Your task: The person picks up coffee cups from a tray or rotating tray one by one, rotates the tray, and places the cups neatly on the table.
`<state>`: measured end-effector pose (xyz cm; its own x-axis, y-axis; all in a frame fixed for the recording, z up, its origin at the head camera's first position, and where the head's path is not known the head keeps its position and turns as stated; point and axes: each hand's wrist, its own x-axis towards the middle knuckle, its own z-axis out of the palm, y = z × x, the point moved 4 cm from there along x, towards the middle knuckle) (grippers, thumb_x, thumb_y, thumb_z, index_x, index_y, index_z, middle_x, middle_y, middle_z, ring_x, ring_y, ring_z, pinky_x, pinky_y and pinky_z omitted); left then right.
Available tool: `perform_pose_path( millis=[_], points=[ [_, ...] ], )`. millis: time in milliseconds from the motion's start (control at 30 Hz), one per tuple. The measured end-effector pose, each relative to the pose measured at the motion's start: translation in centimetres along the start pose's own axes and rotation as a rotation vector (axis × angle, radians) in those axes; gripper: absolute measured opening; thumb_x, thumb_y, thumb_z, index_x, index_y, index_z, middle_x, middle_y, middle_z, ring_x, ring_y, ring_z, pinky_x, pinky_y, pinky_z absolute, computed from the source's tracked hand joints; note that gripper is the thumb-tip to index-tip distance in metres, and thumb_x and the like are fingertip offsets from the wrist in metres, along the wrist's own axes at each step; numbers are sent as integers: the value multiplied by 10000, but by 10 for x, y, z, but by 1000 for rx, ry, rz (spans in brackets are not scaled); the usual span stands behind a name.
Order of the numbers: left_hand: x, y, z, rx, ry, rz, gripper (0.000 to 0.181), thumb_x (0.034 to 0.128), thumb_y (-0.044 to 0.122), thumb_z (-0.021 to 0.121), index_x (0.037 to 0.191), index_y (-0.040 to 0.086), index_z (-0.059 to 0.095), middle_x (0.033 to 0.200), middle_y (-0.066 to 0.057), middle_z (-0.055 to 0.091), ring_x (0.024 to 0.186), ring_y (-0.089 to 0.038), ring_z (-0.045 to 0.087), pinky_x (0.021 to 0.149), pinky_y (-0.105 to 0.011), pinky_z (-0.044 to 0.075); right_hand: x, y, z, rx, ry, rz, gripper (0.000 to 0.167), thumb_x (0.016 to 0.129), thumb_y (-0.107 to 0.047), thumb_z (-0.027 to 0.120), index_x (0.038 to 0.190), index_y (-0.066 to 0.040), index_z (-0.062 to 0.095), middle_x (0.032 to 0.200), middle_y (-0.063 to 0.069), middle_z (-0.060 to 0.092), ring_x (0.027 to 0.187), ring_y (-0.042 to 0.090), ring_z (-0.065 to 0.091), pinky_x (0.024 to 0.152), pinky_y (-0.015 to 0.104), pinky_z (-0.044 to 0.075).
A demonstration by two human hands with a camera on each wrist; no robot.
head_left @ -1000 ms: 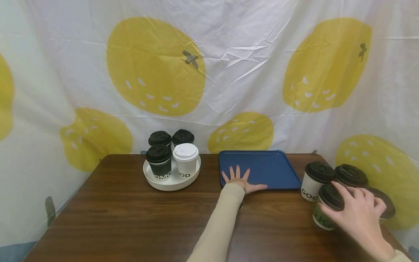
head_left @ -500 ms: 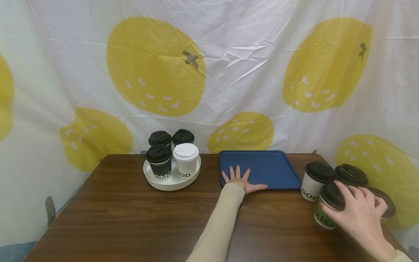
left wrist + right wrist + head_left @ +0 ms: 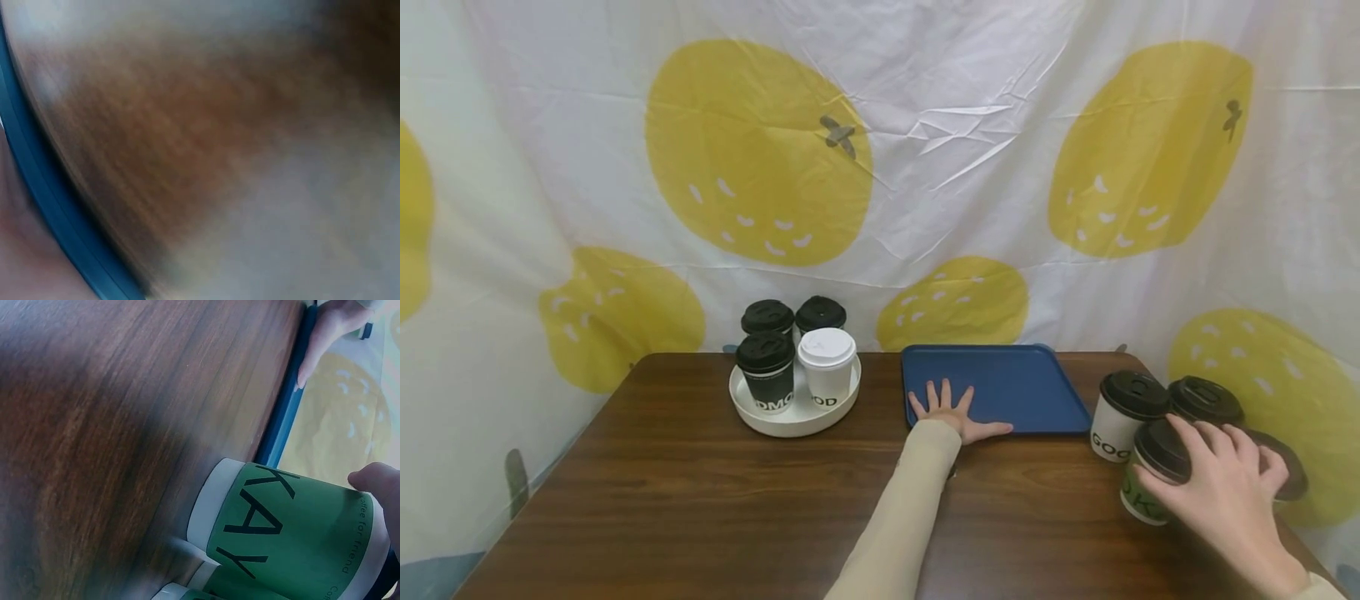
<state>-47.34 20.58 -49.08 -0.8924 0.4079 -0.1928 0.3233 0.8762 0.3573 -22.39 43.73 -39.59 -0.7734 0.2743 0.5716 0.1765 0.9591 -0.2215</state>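
Note:
My right hand (image 3: 1228,483) grips a green paper coffee cup (image 3: 1144,493) near its black lid, with the thumb on the near side. In the right wrist view the cup (image 3: 294,531) reads "KAY", and more green cups show partly behind it. My left hand (image 3: 951,417) lies with fingers spread on the near edge of a blue tray (image 3: 1015,383). The left wrist view is blurred, with only the tray's rim (image 3: 44,187) clear along one side. Beside the held cup stands a white cup (image 3: 1108,429) with a black lid.
Behind the right hand are another black-lidded cup (image 3: 1206,400) and a partly hidden one (image 3: 1288,467), close to the right table edge. A round white tray (image 3: 793,427) at left carries several lidded cups. A lemon-print cloth (image 3: 955,167) hangs behind the brown table (image 3: 700,500).
The green cup and my right hand have shifted very slightly to the right and away since a second ago. My left hand stays in place on the blue tray.

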Motion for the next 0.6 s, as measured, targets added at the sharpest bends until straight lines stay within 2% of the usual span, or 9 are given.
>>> perform_pose_path(
  millis=[167, 333, 467, 600],
  points=[
    [-2, 0, 0, 6, 0, -6, 1083, 741, 985, 465, 1632, 483, 108, 1768, 11, -90, 1640, -310, -139, 1285, -645, -93, 2, -2, -3, 5, 15, -1, 918, 726, -555, 835, 1434, -61, 524, 1316, 357, 546, 1253, 538, 380, 1009, 757, 176],
    [-5, -1, -2, 19, 16, -9, 1073, 743, 991, 449, 1628, 489, 110, 1769, 13, -79, 1642, -306, -127, 1289, -642, -82, 7, -12, -12, 41, 121, -52, 933, 705, -532, 835, 1440, -47, 525, 1323, 350, 552, 1260, 530, 408, 1018, 771, 190],
    [-7, 1, -4, 6, 13, -9, 1078, 747, 979, 472, 1629, 487, 95, 1769, 10, -78, 1642, -306, -122, 1293, -636, -80, 13, -31, -20, 77, 206, -131, 910, 734, -607, 756, 1415, -40, 545, 1317, 347, 559, 1278, 523, 420, 1044, 780, 187],
    [-8, 1, -8, -90, 22, -1, 1081, 785, 926, 512, 1649, 441, 79, 1774, -21, -22, 1643, -322, -108, 1289, -647, -77, 17, -58, -23, 125, 223, -180, 901, 758, -628, 706, 1430, -52, 538, 1335, 327, 566, 1290, 514, 425, 1053, 757, 214]
  ],
)
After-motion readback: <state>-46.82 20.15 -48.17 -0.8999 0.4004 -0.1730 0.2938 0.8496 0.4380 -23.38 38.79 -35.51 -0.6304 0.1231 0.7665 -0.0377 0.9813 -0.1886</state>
